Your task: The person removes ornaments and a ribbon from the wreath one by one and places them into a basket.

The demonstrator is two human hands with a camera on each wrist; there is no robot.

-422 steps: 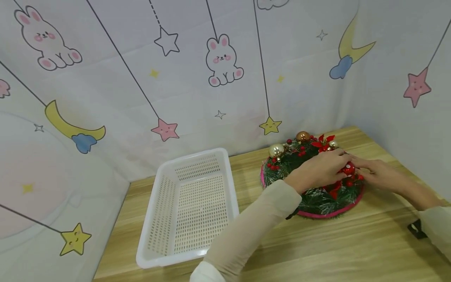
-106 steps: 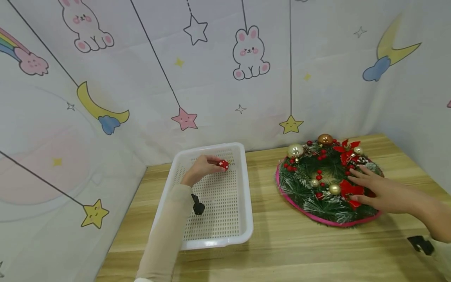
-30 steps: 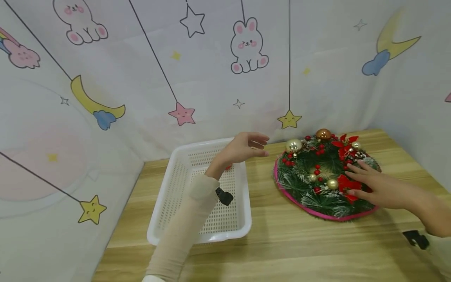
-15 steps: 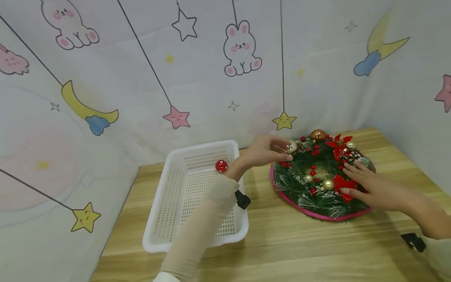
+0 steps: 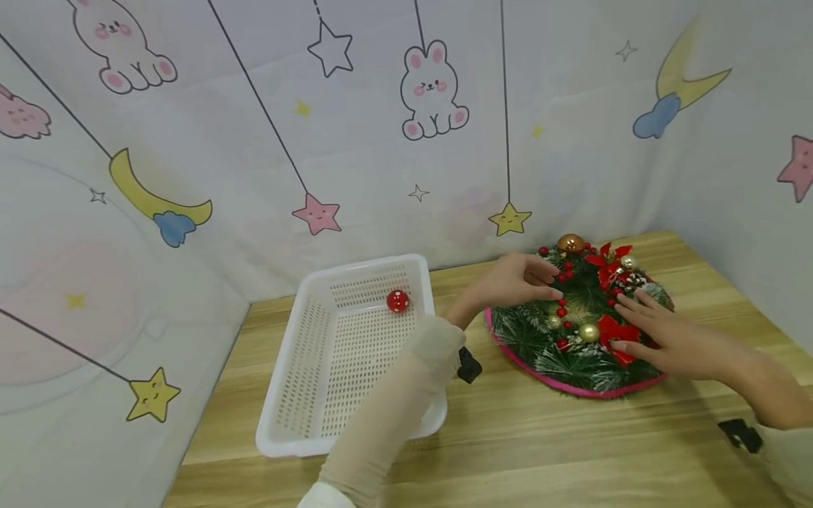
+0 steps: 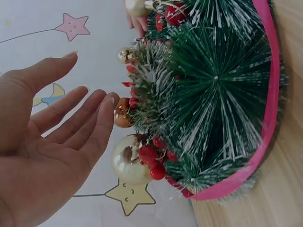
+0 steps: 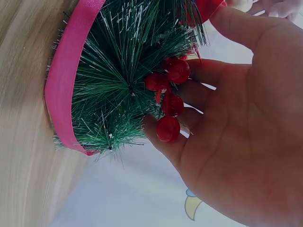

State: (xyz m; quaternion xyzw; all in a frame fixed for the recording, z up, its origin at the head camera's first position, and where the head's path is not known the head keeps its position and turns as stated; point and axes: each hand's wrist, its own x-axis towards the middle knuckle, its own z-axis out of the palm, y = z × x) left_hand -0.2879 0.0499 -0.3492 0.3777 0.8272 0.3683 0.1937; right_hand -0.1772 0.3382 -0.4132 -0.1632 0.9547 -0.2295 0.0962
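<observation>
A round Christmas wreath of green, white-tipped needles with a pink ribbon edge lies on the right of the table. Over its far left part hovers my left hand, its fingers loosely bent and holding nothing. In the left wrist view that palm is bare, near a pale gold bauble. My right hand rests on the wreath's right side by a red poinsettia, fingers spread. Red berries lie against those fingers in the right wrist view. A red ball with white dots sits in the white basket.
The basket stands left of the wreath on a wooden table. A cloth backdrop printed with rabbits, stars and moons rises behind and at both sides. More ornaments on the wreath include a copper bauble and a small gold bauble.
The dotted red ball went from my left hand into the basket. My left hand has since moved right, empty, over the wreath. My right hand has stayed on the wreath's right side.
</observation>
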